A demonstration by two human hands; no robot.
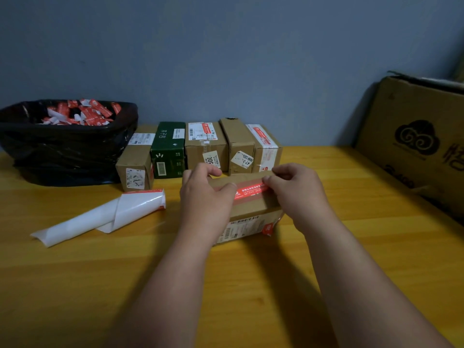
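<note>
Fingers [270, 182] of the right hand [298, 194] are pressed together, pinching the end of a red tape strip [251, 190] on top of the cardboard box [253, 208], which sits on the wooden table [351, 247] beneath both hands. The left hand [206, 194] curls round the box's other end, hiding that corner. The strip's white characters are blurred, and the shipping label [238, 227] below the fingers is unreadable. Beyond the fingers, a sticker [243, 160] reads "47-3"; a second sticker [211, 160], half covered, shows "300". A large carton [421, 144] to their right is cut off.
</note>
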